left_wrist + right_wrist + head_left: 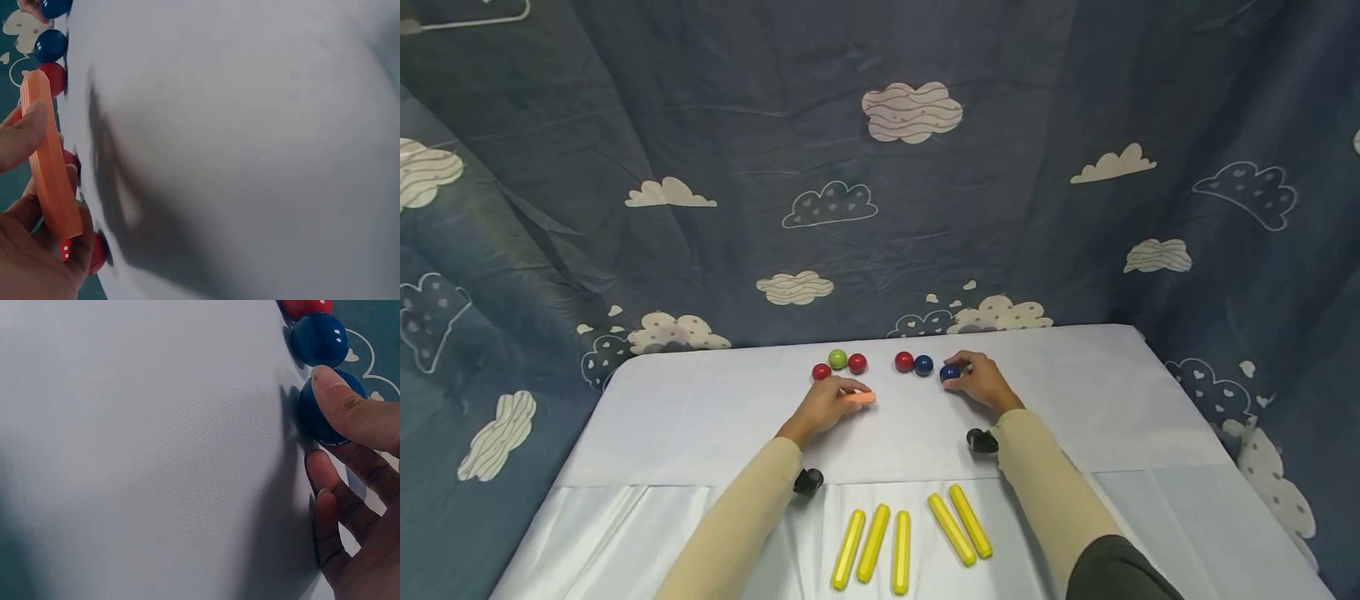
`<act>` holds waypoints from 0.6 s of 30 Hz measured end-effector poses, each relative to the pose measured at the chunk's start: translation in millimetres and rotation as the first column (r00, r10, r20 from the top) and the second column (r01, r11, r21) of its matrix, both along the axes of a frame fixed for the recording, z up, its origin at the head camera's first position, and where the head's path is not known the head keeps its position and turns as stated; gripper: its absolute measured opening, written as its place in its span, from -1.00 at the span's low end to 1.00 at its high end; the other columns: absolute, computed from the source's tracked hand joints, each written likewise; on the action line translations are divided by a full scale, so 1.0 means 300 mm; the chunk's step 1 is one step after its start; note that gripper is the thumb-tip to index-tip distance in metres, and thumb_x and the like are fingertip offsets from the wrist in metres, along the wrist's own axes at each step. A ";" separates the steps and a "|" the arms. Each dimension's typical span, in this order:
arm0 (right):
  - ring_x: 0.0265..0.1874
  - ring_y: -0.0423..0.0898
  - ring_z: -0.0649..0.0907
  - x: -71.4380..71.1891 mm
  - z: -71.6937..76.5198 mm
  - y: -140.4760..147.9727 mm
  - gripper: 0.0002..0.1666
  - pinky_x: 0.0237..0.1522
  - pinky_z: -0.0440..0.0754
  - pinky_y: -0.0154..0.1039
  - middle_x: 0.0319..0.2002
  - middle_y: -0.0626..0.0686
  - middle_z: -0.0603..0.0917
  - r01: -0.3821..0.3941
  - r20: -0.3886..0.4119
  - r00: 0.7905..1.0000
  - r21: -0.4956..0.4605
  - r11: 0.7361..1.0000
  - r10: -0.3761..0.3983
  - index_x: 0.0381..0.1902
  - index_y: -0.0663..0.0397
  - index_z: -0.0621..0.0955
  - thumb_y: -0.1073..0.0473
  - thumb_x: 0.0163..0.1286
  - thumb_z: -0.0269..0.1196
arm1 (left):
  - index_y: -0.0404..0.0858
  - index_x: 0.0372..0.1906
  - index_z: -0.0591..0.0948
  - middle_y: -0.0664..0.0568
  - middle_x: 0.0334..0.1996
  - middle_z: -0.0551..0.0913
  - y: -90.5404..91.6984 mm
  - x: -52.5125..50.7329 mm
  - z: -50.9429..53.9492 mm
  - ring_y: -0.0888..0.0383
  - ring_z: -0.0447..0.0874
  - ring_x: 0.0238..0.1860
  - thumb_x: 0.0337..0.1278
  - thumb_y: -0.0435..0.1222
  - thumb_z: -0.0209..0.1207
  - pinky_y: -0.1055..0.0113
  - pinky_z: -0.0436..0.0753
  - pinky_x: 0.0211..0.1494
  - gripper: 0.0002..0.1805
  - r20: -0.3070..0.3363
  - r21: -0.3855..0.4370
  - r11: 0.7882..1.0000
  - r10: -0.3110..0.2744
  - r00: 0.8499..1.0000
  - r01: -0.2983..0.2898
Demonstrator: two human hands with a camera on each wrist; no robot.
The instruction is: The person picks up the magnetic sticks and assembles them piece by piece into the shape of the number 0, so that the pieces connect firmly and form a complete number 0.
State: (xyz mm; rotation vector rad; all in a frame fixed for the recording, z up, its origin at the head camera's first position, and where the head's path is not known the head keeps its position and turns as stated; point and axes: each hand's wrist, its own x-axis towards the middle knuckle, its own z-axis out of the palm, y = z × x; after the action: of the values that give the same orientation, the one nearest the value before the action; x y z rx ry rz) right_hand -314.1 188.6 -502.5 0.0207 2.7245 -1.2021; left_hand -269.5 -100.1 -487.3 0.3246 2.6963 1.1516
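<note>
My left hand [824, 408] grips an orange stick [862, 398] between thumb and fingers. In the left wrist view the orange stick [53, 165] shows ridged sides and is held above the cloth. On the right, my right hand [987, 385] holds a blue ball [949, 372]; the right wrist view has the thumb on that blue ball [312, 415], fingers behind it. Left of it sit another blue ball [923, 365] and a red ball [904, 362]. Beyond my left hand lie a red ball [821, 372], a green ball [837, 359] and a second red ball [857, 363].
Several yellow sticks [902, 553] lie on the near part of the white-covered table [700, 417], three to the left and two to the right. A dark cloud-print curtain [737, 125] hangs behind the table's far edge and along both sides.
</note>
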 end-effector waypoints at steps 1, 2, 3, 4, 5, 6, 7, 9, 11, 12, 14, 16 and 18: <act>-0.07 0.07 0.48 -0.001 -0.001 0.000 -0.53 0.09 0.42 0.00 0.06 0.18 0.57 -0.004 0.000 1.000 0.000 1.000 0.004 0.08 0.11 0.60 0.25 0.19 0.40 | -0.11 -0.05 0.72 0.02 -0.15 0.65 0.005 -0.005 -0.004 0.08 0.49 -0.14 0.12 -0.35 0.31 0.17 0.50 0.00 -0.73 0.003 0.009 1.000 0.005 1.000 -0.005; -0.07 0.08 0.48 -0.001 -0.001 0.000 -0.53 0.07 0.42 0.00 0.06 0.19 0.57 -0.008 -0.002 1.000 0.003 1.000 0.008 0.09 0.12 0.59 0.26 0.19 0.39 | -0.12 -0.04 0.72 0.01 -0.13 0.65 0.010 -0.011 -0.009 0.07 0.49 -0.13 0.11 -0.36 0.31 0.15 0.49 0.03 -0.72 0.005 0.016 1.000 0.009 1.000 -0.009; -0.07 0.08 0.47 -0.002 0.000 0.000 -0.53 0.08 0.42 -0.01 0.06 0.18 0.57 -0.004 0.001 1.000 0.002 1.000 0.004 0.09 0.11 0.60 0.26 0.19 0.39 | -0.13 -0.04 0.72 0.00 -0.10 0.65 0.014 -0.016 -0.014 0.06 0.48 -0.10 0.11 -0.37 0.30 0.12 0.48 0.06 -0.72 0.006 0.022 1.000 0.011 1.000 -0.011; -0.07 0.08 0.47 -0.002 0.001 0.000 -0.53 0.08 0.42 -0.01 0.06 0.18 0.57 0.001 0.003 1.000 0.002 1.000 -0.001 0.08 0.10 0.60 0.26 0.19 0.40 | -0.12 -0.03 0.72 0.00 -0.06 0.64 0.018 -0.021 -0.019 0.06 0.48 -0.08 0.12 -0.37 0.30 0.11 0.47 0.10 -0.71 0.008 0.024 1.000 0.015 1.000 -0.015; -0.07 0.08 0.47 -0.002 0.002 0.000 -0.53 0.09 0.42 0.00 0.06 0.18 0.57 0.005 0.005 1.000 0.003 1.000 -0.005 0.09 0.10 0.60 0.25 0.19 0.40 | -0.13 -0.03 0.71 -0.01 -0.04 0.64 0.021 -0.026 -0.025 0.06 0.48 -0.06 0.12 -0.38 0.30 0.10 0.46 0.12 -0.71 0.010 0.028 0.999 0.017 1.000 -0.017; -0.07 0.09 0.47 -0.001 0.003 0.001 -0.53 0.09 0.42 0.01 0.06 0.18 0.57 0.004 0.006 1.000 0.006 1.000 -0.004 0.09 0.10 0.59 0.25 0.19 0.39 | -0.13 -0.03 0.71 -0.02 -0.01 0.63 0.025 -0.031 -0.030 0.05 0.48 -0.03 0.13 -0.38 0.29 0.08 0.44 0.15 -0.71 0.004 0.028 0.999 0.016 1.000 -0.016; -0.06 0.09 0.47 0.000 0.004 0.001 -0.53 0.10 0.42 0.02 0.06 0.18 0.56 0.006 0.006 1.000 0.007 1.000 -0.006 0.09 0.10 0.59 0.25 0.19 0.39 | -0.13 -0.03 0.71 -0.03 0.02 0.63 0.028 -0.036 -0.034 0.04 0.49 -0.01 0.13 -0.38 0.28 0.07 0.43 0.18 -0.71 -0.001 0.025 1.000 0.016 1.000 -0.016; -0.05 0.09 0.48 0.002 0.006 0.002 -0.53 0.11 0.41 0.03 0.05 0.18 0.56 0.006 0.005 1.000 0.004 1.000 -0.006 0.09 0.10 0.59 0.25 0.20 0.39 | -0.12 -0.02 0.70 -0.05 0.06 0.61 0.034 -0.044 -0.040 0.02 0.48 0.03 0.15 -0.39 0.27 0.04 0.40 0.22 -0.72 0.004 0.031 0.999 0.025 1.000 -0.025; -0.07 0.08 0.48 0.003 0.006 0.004 -0.53 0.10 0.42 0.03 0.03 0.18 0.57 -0.004 -0.006 1.000 0.003 1.000 0.004 0.09 0.12 0.59 0.26 0.20 0.39 | -0.13 -0.02 0.70 -0.07 0.10 0.59 0.039 -0.054 -0.043 0.00 0.48 0.07 0.17 -0.39 0.24 0.01 0.37 0.25 -0.73 0.002 0.030 0.999 0.027 1.000 -0.027; -0.08 0.08 0.49 0.004 0.005 0.005 -0.53 0.08 0.42 0.02 0.02 0.18 0.58 -0.011 -0.011 1.000 0.001 1.000 0.011 0.08 0.14 0.59 0.26 0.20 0.39 | -0.13 -0.02 0.69 -0.08 0.12 0.58 0.041 -0.059 -0.044 -0.01 0.48 0.10 0.18 -0.38 0.23 0.00 0.35 0.27 -0.73 0.001 0.027 0.999 0.026 1.000 -0.026; -0.10 0.07 0.49 0.005 0.003 0.005 -0.54 0.06 0.42 0.01 0.00 0.18 0.59 -0.018 -0.023 1.000 -0.009 1.000 0.017 0.07 0.15 0.59 0.26 0.19 0.39 | -0.12 -0.01 0.69 -0.09 0.15 0.56 0.045 -0.069 -0.046 -0.02 0.46 0.13 0.21 -0.38 0.21 -0.01 0.33 0.29 -0.73 0.012 0.025 0.999 0.032 0.999 -0.032; -0.10 0.06 0.48 0.005 -0.001 0.005 -0.54 0.06 0.42 0.00 -0.01 0.17 0.59 -0.016 -0.024 1.000 -0.015 1.000 0.016 0.07 0.15 0.60 0.26 0.19 0.39 | -0.12 -0.02 0.68 -0.09 0.16 0.56 0.048 -0.078 -0.051 -0.03 0.46 0.16 0.21 -0.38 0.20 -0.02 0.31 0.30 -0.74 0.012 0.009 0.999 0.037 0.999 -0.037; -0.10 0.06 0.48 0.005 -0.006 0.003 -0.54 0.06 0.42 0.00 -0.01 0.16 0.59 -0.011 -0.026 1.000 -0.018 1.000 0.011 0.07 0.14 0.60 0.25 0.19 0.40 | -0.11 -0.02 0.68 -0.09 0.16 0.56 0.053 -0.082 -0.050 -0.03 0.45 0.16 0.21 -0.38 0.20 -0.02 0.30 0.30 -0.74 0.028 0.001 0.999 0.052 0.998 -0.052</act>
State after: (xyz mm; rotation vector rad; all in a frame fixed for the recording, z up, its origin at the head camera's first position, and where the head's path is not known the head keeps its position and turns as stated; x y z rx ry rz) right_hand -312.7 189.6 -504.3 -0.0118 2.7314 -1.2330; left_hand -294.1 -84.1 -502.2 0.2386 2.6951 1.1631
